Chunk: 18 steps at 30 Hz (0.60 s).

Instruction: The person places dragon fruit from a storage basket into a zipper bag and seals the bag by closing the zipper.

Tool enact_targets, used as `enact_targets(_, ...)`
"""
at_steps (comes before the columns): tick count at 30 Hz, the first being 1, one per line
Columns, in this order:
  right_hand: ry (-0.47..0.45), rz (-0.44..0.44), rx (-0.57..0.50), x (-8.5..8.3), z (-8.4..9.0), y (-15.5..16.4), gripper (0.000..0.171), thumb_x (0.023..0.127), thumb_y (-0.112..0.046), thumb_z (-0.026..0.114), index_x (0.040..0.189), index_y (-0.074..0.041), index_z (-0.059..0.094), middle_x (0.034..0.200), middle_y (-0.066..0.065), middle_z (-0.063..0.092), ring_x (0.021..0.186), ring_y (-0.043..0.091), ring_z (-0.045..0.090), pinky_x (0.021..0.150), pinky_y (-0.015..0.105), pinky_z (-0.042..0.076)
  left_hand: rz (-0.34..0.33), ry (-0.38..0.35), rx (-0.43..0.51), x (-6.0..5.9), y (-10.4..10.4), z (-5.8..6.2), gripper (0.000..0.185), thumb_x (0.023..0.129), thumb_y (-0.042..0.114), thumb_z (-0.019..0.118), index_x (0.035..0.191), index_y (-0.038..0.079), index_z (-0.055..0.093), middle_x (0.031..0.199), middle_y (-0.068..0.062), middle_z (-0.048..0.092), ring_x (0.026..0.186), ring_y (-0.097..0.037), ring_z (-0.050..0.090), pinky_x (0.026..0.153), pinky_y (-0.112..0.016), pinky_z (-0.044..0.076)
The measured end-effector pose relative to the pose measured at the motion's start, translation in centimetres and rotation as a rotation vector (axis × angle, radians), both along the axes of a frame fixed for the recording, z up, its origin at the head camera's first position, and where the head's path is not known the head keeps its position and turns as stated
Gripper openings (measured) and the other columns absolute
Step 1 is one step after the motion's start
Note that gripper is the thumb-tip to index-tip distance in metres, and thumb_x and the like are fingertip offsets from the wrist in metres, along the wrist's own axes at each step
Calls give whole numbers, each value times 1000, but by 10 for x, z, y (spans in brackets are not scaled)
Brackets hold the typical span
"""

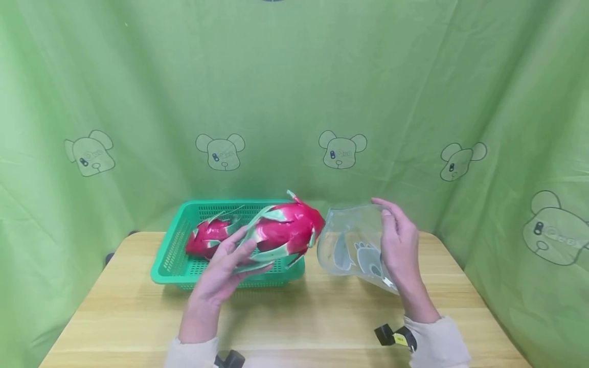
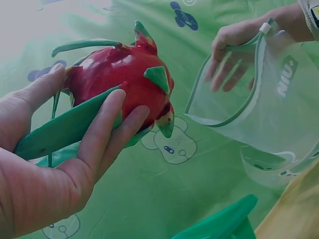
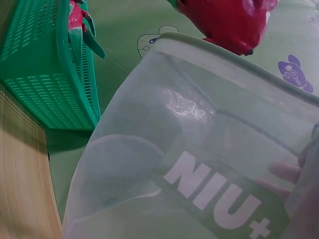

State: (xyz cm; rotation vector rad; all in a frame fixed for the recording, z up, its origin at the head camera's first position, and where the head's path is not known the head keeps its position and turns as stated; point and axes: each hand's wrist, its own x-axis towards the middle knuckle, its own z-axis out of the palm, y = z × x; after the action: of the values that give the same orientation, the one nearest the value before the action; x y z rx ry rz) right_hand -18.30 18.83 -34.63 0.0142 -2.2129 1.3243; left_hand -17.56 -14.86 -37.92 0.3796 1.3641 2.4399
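Observation:
My left hand (image 1: 223,271) grips a red dragon fruit (image 1: 291,225) with long green scales, holding it in the air over the right part of the green basket (image 1: 167,279). To its right, my right hand (image 1: 402,250) holds a translucent slider zip bag (image 1: 347,240) by its side. The mouth of the bag gapes toward the fruit, and the fruit's tip is close to the rim. White "NIU+" lettering (image 3: 214,194) marks the bag in the right wrist view. Inside the basket lies another dragon fruit (image 1: 209,237), partly hidden by my left hand's fruit.
The basket stands on a light wooden table (image 1: 294,327), toward the back left. Green curtains (image 1: 285,102) printed with bear heads hang behind and on both sides of the table.

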Motion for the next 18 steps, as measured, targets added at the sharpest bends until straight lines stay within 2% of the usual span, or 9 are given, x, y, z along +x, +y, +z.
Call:
enact_targets(6, 17, -1, 7, 1, 0, -1, 40, 112, -32, 36, 138, -21, 64, 72, 9, 46, 35, 10, 28, 29, 31, 28, -42, 3, 10, -2, 8, -3, 72, 98, 24, 70, 158, 6, 33, 137, -16, 61, 106, -30, 71, 98, -54, 54)
enact_targets(12, 13, 3, 3, 2, 0, -2, 40, 112, -32, 36, 138, -21, 64, 66, 7, 44, 35, 9, 29, 28, 31, 29, -72, 11, -17, -3, 17, -6, 70, 99, 27, 69, 158, 9, 37, 137, -18, 63, 105, -31, 73, 98, -54, 54)
enact_targets(18, -6, 20, 1, 4, -3, -4, 40, 112, -33, 36, 140, -20, 62, 60, 4, 41, 36, 10, 30, 29, 30, 30, -83, -14, -17, -2, 24, -8, 68, 99, 24, 69, 158, 10, 37, 138, -20, 60, 108, -33, 71, 97, -53, 55)
